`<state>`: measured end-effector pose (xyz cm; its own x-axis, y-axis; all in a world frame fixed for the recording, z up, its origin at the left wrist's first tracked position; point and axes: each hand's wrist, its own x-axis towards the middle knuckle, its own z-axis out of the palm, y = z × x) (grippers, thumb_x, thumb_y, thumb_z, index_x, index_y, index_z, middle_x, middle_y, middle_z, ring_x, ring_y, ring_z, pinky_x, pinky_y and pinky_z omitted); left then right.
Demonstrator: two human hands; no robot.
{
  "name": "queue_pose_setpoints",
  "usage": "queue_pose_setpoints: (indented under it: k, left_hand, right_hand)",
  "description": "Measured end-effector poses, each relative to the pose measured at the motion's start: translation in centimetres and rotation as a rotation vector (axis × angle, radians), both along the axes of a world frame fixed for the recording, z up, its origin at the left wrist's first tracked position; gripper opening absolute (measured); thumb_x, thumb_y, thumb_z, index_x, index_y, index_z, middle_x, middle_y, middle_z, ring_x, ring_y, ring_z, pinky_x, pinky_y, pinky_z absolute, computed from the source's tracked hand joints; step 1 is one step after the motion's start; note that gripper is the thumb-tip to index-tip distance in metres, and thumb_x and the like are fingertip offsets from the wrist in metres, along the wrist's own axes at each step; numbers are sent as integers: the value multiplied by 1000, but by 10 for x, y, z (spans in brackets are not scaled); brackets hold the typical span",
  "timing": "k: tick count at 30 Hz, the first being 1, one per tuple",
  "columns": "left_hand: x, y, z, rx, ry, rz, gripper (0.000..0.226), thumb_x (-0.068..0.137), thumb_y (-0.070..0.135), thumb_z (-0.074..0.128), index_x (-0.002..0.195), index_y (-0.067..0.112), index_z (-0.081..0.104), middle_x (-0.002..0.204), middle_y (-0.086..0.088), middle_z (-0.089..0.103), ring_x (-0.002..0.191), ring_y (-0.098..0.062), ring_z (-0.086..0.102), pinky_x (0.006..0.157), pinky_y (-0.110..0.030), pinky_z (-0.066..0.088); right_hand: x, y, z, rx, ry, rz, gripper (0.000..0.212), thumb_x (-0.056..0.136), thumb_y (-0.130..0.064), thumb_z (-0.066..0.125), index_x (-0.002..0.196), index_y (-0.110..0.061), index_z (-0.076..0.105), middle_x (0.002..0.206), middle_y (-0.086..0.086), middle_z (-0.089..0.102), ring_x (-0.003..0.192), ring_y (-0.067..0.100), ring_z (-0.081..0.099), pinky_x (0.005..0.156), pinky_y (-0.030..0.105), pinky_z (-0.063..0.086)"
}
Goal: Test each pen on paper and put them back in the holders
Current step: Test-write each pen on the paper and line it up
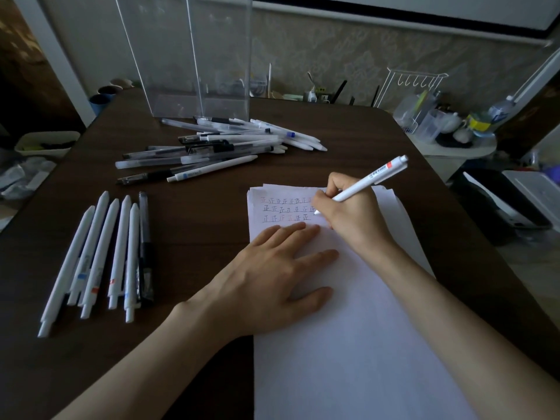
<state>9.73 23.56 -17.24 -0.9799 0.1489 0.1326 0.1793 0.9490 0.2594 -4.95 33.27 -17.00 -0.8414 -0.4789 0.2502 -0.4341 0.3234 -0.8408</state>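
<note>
White pen (367,180) slants, tip down-left.

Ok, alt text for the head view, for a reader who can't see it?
The right hand holds a white pen tip-down on a sheet of paper bearing three rows of test marks, while the left hand lies flat on it. On the table, a row of pens lies to the left and a loose pile beyond, before clear holders.

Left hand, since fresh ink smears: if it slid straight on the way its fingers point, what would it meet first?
Probably the right hand, which grips the white pen: the left hand lies flat on the paper, its fingertips just short of it.
</note>
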Motion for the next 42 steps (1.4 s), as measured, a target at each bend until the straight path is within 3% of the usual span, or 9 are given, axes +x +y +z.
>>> queue_pose_setpoints:
  k: [4, 10, 13, 17, 24, 28, 34, 39, 42]
  left_hand:
    - [1, -1, 1, 0, -4, 0, 56, 88, 57, 35, 134, 28, 49, 144, -11, 41, 134, -28, 36, 109, -35, 22]
    - [0, -1, 1, -3, -4, -2, 55, 88, 56, 36, 134, 28, 50, 142, -12, 43, 133, -28, 38, 108, -36, 24]
    - [0, -2, 1, -1, -4, -5, 55, 88, 56, 35, 134, 28, 50, 142, -12, 42, 133, -28, 37, 108, -35, 23]
    - [0, -2, 1, 3, -3, -7, 56, 88, 57, 34, 134, 29, 49, 143, -11, 41, 134, -27, 36, 109, -34, 21]
    - [0, -1, 1, -7, 11, -7, 56, 88, 56, 35, 133, 28, 51, 142, -12, 43, 132, -28, 38, 107, -32, 21]
    - [0, -2, 1, 17, 2, -10, 56, 88, 57, 34, 134, 28, 50, 142, -11, 42, 133, -27, 37, 108, -34, 23]
    - [0, -2, -2, 26, 32, -20, 55, 88, 56, 36, 133, 28, 50, 141, -12, 43, 132, -28, 38, 108, -36, 26]
    - [0, -4, 0, 62, 102, -6, 52, 88, 53, 38, 126, 22, 55, 135, -6, 50, 124, -22, 47, 103, -29, 32]
    - [-1, -7, 4, 227, 149, 131, 55, 81, 62, 42, 115, 20, 53, 113, 6, 58, 104, -12, 53, 85, -20, 35]
  right_hand:
    - [2, 1, 3, -15, 3, 16, 28, 81, -1, 58, 61, -2, 38, 45, 6, 39, 41, 1, 50, 53, 31, 41]
    - [1, 1, 3, 9, -5, 13, 34, 77, 1, 58, 55, -10, 33, 39, -8, 33, 41, -1, 50, 50, 26, 33]
    - [3, 1, 5, 1, -17, 11, 26, 79, 1, 57, 60, -1, 38, 45, 5, 37, 40, -1, 50, 52, 27, 37]
    - [2, 0, 5, 12, -3, -10, 30, 78, -1, 57, 59, -9, 36, 46, 2, 33, 42, 3, 48, 49, 26, 31]
    - [3, 1, 4, 6, -8, 30, 31, 78, 0, 58, 58, -7, 37, 42, -1, 35, 38, 1, 47, 52, 30, 36]
    - [3, 2, 4, -10, -43, 45, 28, 79, -3, 58, 60, -2, 38, 49, 11, 37, 39, 4, 43, 52, 36, 39]
    - [0, 0, 0, 20, 7, 6, 38, 74, -2, 57, 56, -17, 27, 48, -6, 26, 54, 19, 35, 52, 31, 29]
    - [3, 5, 7, -119, -71, 82, 29, 87, -22, 66, 72, -8, 46, 43, 2, 47, 41, 12, 45, 48, 22, 38]
    - [5, 6, 8, -99, -72, 148, 15, 84, -21, 70, 83, -15, 55, 60, -2, 60, 56, 7, 56, 57, 21, 43]
